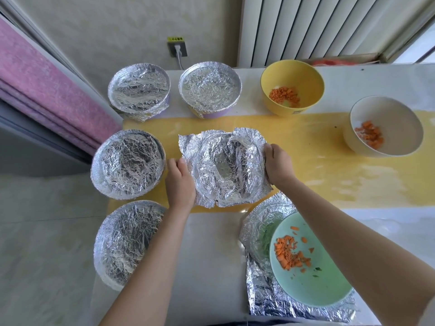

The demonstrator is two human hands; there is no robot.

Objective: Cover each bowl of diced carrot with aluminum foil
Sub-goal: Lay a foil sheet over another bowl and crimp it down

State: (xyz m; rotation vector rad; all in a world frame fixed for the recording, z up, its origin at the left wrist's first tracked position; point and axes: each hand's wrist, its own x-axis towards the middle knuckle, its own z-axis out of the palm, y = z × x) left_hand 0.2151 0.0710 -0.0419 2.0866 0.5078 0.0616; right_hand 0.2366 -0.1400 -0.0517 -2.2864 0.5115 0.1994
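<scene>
At the table's middle a crinkled foil sheet [226,165] lies over a bowl, its edges still sticking out loosely. My left hand [180,182] presses the foil's left edge and my right hand [279,164] grips its right edge. Several foil-covered bowls stand to the left: two at the back [139,90] [210,89], one mid-left [128,164], one near-left [127,241]. Uncovered bowls with diced carrot: a yellow bowl [293,87], a white bowl [383,125] and a green bowl [313,262] sitting on a loose foil sheet [261,285].
A yellow runner [329,161] crosses the white table [211,267]. Behind stand a wall socket with a plug [177,49] and a radiator [317,27]. A pink curtain [35,90] hangs at the left, beyond the table's left edge.
</scene>
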